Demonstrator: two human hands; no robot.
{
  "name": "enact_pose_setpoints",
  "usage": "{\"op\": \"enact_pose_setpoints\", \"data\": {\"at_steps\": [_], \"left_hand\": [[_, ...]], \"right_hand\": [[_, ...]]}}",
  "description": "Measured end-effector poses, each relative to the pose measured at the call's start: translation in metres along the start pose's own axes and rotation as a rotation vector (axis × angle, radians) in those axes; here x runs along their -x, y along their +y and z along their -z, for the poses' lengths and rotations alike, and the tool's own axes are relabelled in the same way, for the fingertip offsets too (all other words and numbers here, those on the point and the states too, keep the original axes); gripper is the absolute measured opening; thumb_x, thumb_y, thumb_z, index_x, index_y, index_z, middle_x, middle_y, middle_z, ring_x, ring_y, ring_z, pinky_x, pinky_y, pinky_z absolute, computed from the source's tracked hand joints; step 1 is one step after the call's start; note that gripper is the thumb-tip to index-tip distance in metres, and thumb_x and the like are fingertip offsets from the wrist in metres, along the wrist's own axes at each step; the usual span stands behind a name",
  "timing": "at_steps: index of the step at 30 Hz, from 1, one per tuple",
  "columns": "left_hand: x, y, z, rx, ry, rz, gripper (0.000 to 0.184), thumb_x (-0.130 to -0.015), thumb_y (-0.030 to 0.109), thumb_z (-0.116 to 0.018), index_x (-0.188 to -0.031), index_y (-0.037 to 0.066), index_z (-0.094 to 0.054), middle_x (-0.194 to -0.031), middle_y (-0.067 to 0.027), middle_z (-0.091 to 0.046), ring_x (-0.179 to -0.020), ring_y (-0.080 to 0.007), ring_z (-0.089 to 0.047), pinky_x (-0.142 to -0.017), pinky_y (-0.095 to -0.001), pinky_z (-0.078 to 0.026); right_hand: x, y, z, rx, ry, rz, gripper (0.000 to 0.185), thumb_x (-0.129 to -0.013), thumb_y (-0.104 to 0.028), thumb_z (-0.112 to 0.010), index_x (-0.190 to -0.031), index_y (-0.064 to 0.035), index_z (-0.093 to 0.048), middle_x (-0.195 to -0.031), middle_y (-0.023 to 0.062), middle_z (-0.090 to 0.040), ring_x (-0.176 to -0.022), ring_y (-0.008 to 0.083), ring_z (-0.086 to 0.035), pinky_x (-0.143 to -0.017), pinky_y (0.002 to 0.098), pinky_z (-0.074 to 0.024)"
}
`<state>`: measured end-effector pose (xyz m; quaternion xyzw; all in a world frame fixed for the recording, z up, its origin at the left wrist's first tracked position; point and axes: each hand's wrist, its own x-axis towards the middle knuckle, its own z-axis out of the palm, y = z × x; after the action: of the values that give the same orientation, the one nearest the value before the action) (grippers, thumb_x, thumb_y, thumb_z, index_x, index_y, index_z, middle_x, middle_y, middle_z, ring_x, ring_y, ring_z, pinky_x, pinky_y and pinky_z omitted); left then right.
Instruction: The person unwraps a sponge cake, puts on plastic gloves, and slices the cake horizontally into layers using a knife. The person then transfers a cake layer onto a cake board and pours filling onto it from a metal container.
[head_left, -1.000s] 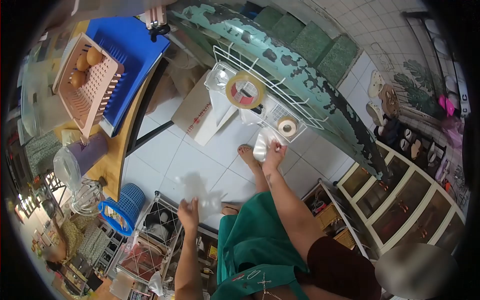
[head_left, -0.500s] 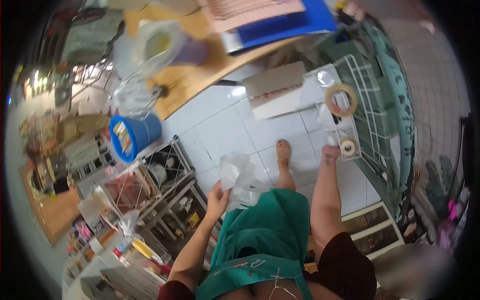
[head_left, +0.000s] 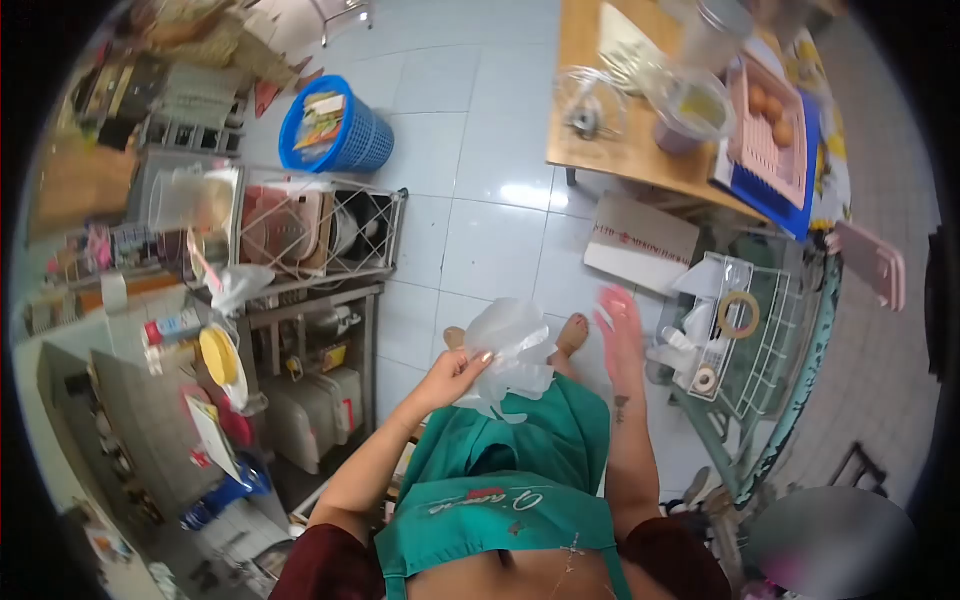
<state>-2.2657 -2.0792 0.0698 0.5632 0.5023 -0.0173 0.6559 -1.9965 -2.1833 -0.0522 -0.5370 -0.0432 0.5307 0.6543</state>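
Note:
My left hand [head_left: 452, 378] pinches a crumpled, translucent plastic bag [head_left: 508, 332] in front of the green apron [head_left: 520, 450]. The thin plastic spreads up and to the right of my fingers, and its lower part hangs over the apron. To the right, my right hand [head_left: 620, 335] is raised with its fingers stretched out, somewhat smeared by motion, and nothing shows in it. Close by on that side is a white wire rack [head_left: 765, 345] holding a roll of tape [head_left: 738, 314], a smaller white roll [head_left: 705, 379] and some white plastic [head_left: 680, 340].
Ahead right is a wooden table [head_left: 610, 150] with a cup [head_left: 690, 112] and a pink basket of eggs [head_left: 765, 160]. A cardboard box [head_left: 640, 243] lies below it. A blue bin [head_left: 345, 135] stands ahead left, near a metal shelf [head_left: 385, 235].
The view has turned left, so the table and bin appear farther right. My right hand has come away from the wire rack towards my body. The left hand still holds the plastic bag.

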Motion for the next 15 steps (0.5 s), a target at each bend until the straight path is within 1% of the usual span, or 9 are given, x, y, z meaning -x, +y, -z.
{"op": "enact_pose_setpoints", "data": {"at_steps": [2,4,5,7,8,11,12,14,15], "left_hand": [[0.016,-0.01,0.015,0.046,0.006,-0.14,0.036,-0.103,0.032,-0.053,-0.088,0.003,-0.067,-0.068,0.007,-0.051,-0.061,-0.0026,-0.04,-0.053,-0.0222,-0.034],[0.037,-0.008,0.038,0.115,-0.027,-0.121,0.03,-0.101,0.028,-0.057,-0.099,0.0,-0.068,-0.084,-0.0022,-0.063,-0.073,-0.0077,-0.053,-0.066,-0.0268,-0.045],[0.049,-0.009,0.053,0.148,-0.04,-0.118,0.029,-0.1,0.026,-0.059,-0.104,-0.001,-0.069,-0.092,-0.0068,-0.068,-0.08,-0.0102,-0.06,-0.072,-0.0292,-0.05],[0.066,-0.038,0.079,-0.028,0.213,-0.362,0.029,-0.098,0.026,-0.06,-0.104,-0.001,-0.069,-0.098,-0.012,-0.07,-0.083,-0.0173,-0.065,-0.077,-0.0332,-0.051],[0.075,-0.057,0.092,-0.119,0.349,-0.465,0.029,-0.097,0.026,-0.061,-0.104,-0.001,-0.07,-0.101,-0.0147,-0.07,-0.085,-0.0209,-0.067,-0.079,-0.0352,-0.052],[0.12,-0.125,0.156,0.025,0.622,-0.117,0.033,-0.096,0.031,-0.06,-0.105,0.001,-0.071,-0.108,-0.0188,-0.069,-0.089,-0.0302,-0.068,-0.084,-0.0384,-0.052],[0.139,-0.13,0.171,-0.052,0.704,-0.067,0.036,-0.096,0.034,-0.059,-0.103,0.001,-0.071,-0.105,-0.0191,-0.069,-0.088,-0.0313,-0.068,-0.084,-0.0392,-0.052],[0.182,-0.132,0.196,-0.201,0.865,0.05,0.041,-0.097,0.04,-0.056,-0.101,0.002,-0.071,-0.099,-0.0196,-0.069,-0.086,-0.0335,-0.068,-0.082,-0.0407,-0.053],[0.189,-0.137,0.198,-0.093,0.881,-0.049,0.039,-0.096,0.039,-0.057,-0.099,0.002,-0.071,-0.097,-0.0197,-0.069,-0.086,-0.034,-0.067,-0.08,-0.0405,-0.052]], "right_hand": [[0.001,-0.063,-0.093,0.592,-0.593,0.19,0.047,-0.094,-0.022,-0.064,-0.136,-0.0071,-0.052,-0.135,0.0079,-0.057,-0.131,0.0216,-0.049,-0.11,0.04,-0.0368],[-0.003,-0.076,-0.165,0.79,-0.895,0.296,0.036,-0.089,-0.016,-0.069,-0.122,-0.0033,-0.062,-0.112,0.0068,-0.068,-0.108,0.0177,-0.061,-0.097,0.0342,-0.0467],[-0.006,-0.081,-0.192,0.878,-0.983,0.221,0.031,-0.088,-0.016,-0.07,-0.115,-0.0034,-0.065,-0.104,0.0064,-0.069,-0.1,0.0174,-0.063,-0.09,0.0337,-0.0482],[-0.007,-0.08,-0.247,1.059,-1.153,0.067,0.02,-0.085,-0.016,-0.071,-0.102,-0.0036,-0.07,-0.088,0.0056,-0.072,-0.085,0.0168,-0.066,-0.077,0.0328,-0.0512],[-0.003,-0.073,-0.269,1.021,-1.084,0.088,0.017,-0.083,-0.018,-0.074,-0.088,-0.0027,-0.072,-0.074,0.0074,-0.071,-0.067,0.0197,-0.064,-0.065,0.0333,-0.0497],[0.004,-0.068,-0.333,1.433,-0.939,0.4,0.022,-0.08,-0.023,-0.077,-0.085,-0.0026,-0.071,-0.069,0.0129,-0.067,-0.061,0.0251,-0.061,-0.062,0.0339,-0.0489],[0.011,-0.062,-0.352,1.495,-0.847,0.506,0.028,-0.078,-0.027,-0.078,-0.074,-0.0018,-0.066,-0.061,0.0152,-0.06,-0.056,0.0286,-0.057,-0.058,0.0375,-0.0471],[0.036,-0.043,-0.392,1.561,-0.756,0.552,0.035,-0.079,-0.03,-0.078,-0.068,-0.0017,-0.061,-0.058,0.0148,-0.057,-0.053,0.0297,-0.053,-0.055,0.039,-0.0449],[0.049,-0.029,-0.41,1.591,-0.72,0.577,0.038,-0.079,-0.031,-0.078,-0.065,-0.0017,-0.058,-0.056,0.0147,-0.055,-0.051,0.0303,-0.05,-0.054,0.0398,-0.0438]]}}
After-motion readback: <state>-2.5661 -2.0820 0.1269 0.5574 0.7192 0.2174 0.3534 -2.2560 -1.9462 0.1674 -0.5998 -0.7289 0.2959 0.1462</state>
